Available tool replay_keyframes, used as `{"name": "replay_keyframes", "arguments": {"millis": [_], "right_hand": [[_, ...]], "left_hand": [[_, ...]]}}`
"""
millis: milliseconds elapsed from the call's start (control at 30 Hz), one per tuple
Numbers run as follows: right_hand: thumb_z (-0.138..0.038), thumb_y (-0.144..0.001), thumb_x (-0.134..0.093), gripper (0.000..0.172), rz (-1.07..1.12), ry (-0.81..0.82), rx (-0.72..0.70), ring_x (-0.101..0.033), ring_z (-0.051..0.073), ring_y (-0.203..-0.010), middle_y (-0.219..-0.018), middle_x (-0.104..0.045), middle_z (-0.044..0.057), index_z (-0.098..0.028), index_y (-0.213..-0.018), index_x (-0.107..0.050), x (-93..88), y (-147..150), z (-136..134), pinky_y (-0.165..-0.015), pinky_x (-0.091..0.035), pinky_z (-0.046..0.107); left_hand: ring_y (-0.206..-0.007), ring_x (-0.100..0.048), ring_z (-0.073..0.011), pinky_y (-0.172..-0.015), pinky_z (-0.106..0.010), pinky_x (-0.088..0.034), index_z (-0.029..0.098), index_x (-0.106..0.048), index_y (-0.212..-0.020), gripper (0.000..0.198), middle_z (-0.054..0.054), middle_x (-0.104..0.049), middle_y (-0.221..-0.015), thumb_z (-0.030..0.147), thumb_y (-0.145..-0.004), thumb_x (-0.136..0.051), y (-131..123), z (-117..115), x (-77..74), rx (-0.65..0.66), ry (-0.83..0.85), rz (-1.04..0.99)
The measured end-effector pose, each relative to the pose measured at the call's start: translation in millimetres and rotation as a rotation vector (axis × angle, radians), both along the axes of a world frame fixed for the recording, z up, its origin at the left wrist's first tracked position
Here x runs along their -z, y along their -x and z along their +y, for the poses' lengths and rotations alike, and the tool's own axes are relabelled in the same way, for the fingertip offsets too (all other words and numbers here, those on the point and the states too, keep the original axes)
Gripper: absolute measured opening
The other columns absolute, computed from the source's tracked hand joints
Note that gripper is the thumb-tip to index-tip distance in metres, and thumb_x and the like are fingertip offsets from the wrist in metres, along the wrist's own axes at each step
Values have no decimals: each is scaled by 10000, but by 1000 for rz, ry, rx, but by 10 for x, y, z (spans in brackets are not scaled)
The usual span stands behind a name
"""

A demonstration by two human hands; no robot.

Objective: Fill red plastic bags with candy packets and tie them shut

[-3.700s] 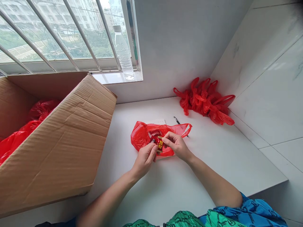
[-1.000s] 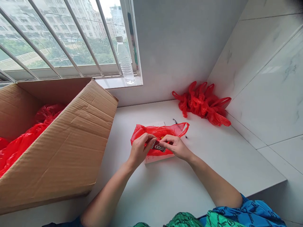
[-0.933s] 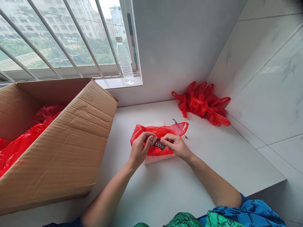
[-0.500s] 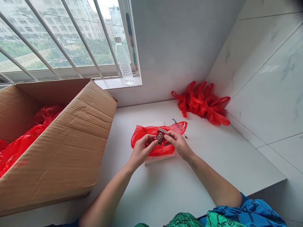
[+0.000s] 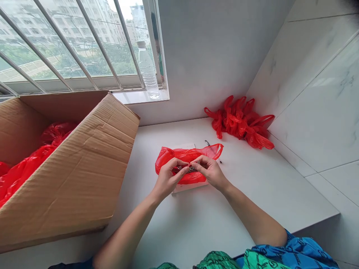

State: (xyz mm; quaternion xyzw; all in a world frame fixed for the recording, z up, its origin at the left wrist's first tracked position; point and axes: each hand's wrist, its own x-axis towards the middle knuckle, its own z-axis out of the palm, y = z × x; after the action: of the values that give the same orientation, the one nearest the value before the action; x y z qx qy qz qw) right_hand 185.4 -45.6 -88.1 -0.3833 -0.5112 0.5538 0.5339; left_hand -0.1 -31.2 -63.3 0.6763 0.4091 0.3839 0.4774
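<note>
Between the fingertips of both hands is a small dark red packet with a black-and-white pattern, mostly covered by my fingers. My left hand pinches it from the left, and my right hand pinches it from the right, the fingertips nearly meeting. Both are just above a red plastic bag spread flat. Under the bag lies a flat white object, largely hidden. A small metal item sticks out behind the bag, and a tiny dark piece lies to its right.
On the left stands a large open cardboard box with red plastic bags inside. More bunched red bags lie at the back right by the wall. A clear water bottle stands on the sill of the barred window. The white tabletop ends at the right.
The packet has been tilted from nearly facing me to lower and flatter. My right fingertips have moved left, close to the left ones. The bag stays in place.
</note>
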Motion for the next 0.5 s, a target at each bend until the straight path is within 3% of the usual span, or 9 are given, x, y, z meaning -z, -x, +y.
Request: {"name": "replay_keyframes", "arguments": {"millis": [167, 300, 500], "right_hand": [[-479, -826, -720, 257, 49, 27, 11, -674, 184, -811, -825, -707, 9, -223, -832, -695, 22, 36, 4, -837, -570, 373], [-506, -831, -705, 293, 92, 88, -5, -667, 175, -797, -803, -689, -1, -217, -829, -658, 48, 55, 2, -816, -570, 360], [-490, -796, -740, 300, -63, 83, -3, -639, 165, -778, -809, -647, -4, -215, -877, -653, 67, 45, -8, -759, -560, 341]], "left_hand": [[-744, -624, -159, -678, -274, -526, 156, -626, -814, 293, -43, -666, -812, 440, -843, -690, -2, 4, 33, -29, 87, -78], [-808, -633, -168, -725, -275, -523, 159, -657, -894, 308, -57, -694, -885, 466, -875, -645, -1, 12, 47, -20, 148, -106], [-806, -639, -177, -756, -303, -539, 151, -657, -894, 310, -63, -687, -873, 458, -856, -677, 6, 6, 56, -7, 180, -87]]}}
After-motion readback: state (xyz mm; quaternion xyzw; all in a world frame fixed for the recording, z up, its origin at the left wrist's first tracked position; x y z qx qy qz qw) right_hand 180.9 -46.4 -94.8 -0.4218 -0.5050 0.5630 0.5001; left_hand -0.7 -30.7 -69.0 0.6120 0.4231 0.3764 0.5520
